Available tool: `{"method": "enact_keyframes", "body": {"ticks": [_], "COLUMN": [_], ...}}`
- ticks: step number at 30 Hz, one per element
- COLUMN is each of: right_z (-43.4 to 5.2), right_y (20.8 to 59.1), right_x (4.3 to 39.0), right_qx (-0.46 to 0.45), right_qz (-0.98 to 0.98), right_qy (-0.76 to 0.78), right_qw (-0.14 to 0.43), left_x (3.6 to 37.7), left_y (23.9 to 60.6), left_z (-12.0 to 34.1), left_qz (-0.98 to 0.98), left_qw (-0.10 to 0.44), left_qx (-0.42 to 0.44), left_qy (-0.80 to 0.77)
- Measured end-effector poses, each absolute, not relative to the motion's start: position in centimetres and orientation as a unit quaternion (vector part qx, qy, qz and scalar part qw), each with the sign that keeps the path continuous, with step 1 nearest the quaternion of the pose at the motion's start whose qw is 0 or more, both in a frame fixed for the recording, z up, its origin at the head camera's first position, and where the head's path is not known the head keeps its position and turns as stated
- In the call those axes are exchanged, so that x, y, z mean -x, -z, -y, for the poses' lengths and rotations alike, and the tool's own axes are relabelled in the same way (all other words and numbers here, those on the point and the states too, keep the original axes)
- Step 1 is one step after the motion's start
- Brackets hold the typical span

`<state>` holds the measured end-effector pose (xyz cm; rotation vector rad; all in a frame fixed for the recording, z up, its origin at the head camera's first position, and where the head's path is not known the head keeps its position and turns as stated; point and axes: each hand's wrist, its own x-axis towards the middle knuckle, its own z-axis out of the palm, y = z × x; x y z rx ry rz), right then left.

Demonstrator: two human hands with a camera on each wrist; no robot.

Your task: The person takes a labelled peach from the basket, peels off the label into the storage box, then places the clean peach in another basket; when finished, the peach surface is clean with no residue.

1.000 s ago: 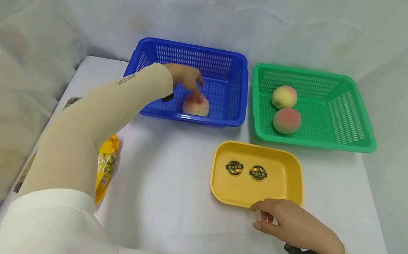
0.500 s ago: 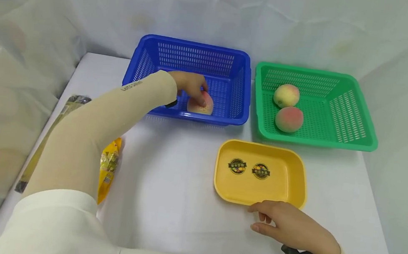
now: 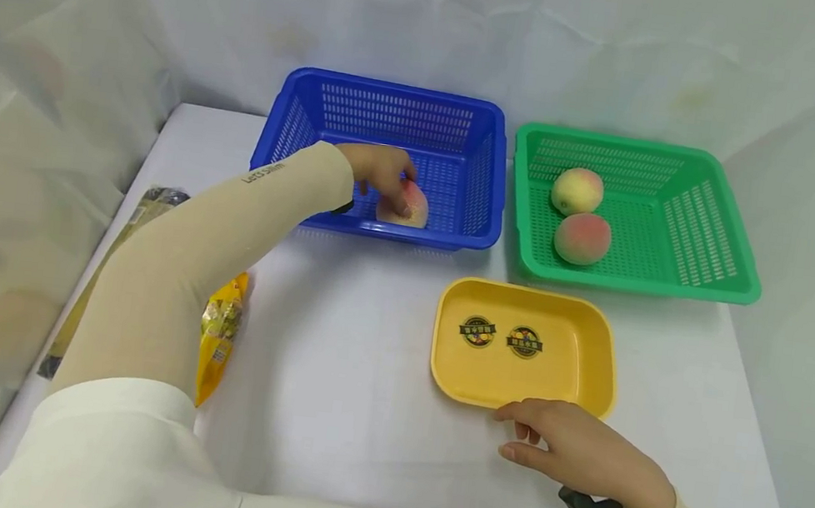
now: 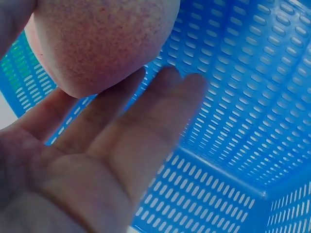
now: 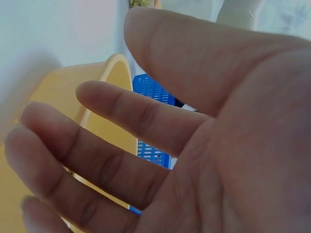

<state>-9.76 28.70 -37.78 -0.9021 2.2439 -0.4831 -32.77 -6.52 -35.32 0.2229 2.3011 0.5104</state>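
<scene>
Inside the blue basket (image 3: pixel 379 236), my left hand (image 3: pixel 380 174) grips a peach (image 3: pixel 416 205) near the basket's front wall. Seen from the left wrist, the peach (image 4: pixel 107 43) lies between the thumb at the upper left and the fingers beneath it; the last fingers stretch past it. My right hand (image 3: pixel 574 445) holds nothing, its fingers loosely bent at the front rim of a yellow tray (image 3: pixel 536 386). In the right wrist view, the yellow tray's wall (image 5: pixel 92 97) shows behind those fingers.
A green basket (image 3: pixel 645 286) at the back right contains a yellowish peach (image 3: pixel 577 191) and a redder peach (image 3: pixel 583 239). To the left, partly behind the left sleeve, lie a yellow printed bag (image 3: pixel 218 341) and a long flat packet (image 3: pixel 94 285).
My left hand has come down onto the peach and taken hold of it, with the thumb now along its front. The right hand stays at the tray. The head view has shifted slightly.
</scene>
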Motion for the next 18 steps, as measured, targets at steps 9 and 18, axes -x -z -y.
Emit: {"method": "enact_keyframes", "body": {"ticks": [9, 18], "right_z": [-29.1, -29.0], "right_y": [38.1, 38.2], "right_x": [9.5, 9.5], "right_qx": [0.333, 0.347], "right_qz": [-0.859, -0.859], "right_qy": [0.195, 0.199], "right_qw": [0.338, 0.320], "left_x": [33.0, 33.6], "left_y": [36.1, 37.0], "left_z": [5.4, 5.4], "left_qz": [-0.902, -0.902], "left_qw": [0.373, 0.372], "left_qx": [-0.089, -0.101], "left_qy": [-0.196, -0.194]}}
